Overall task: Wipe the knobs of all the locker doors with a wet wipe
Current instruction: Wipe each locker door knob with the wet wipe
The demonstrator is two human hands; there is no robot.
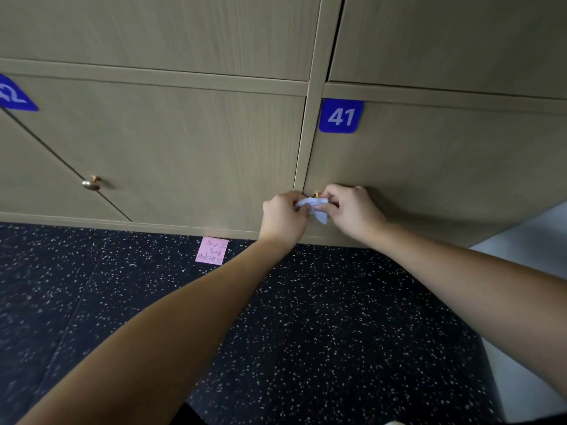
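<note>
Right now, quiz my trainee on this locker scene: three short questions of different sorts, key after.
1. True or false: both hands hold the wipe at the knob of locker 41.
2. Which lies on the floor? A) pink note B) bottle C) key
3. Fill in: the bare knob at left belongs to locker ___.

Key: 1 true; 2 A; 3 42.

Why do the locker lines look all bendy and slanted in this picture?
In the head view the wide lens curves and tilts the locker edges, most near the frame's sides; the 42 plate looks stretched, the 41 plate stays sharp. Soft light, a faint shadow beside the brass knob.
</note>
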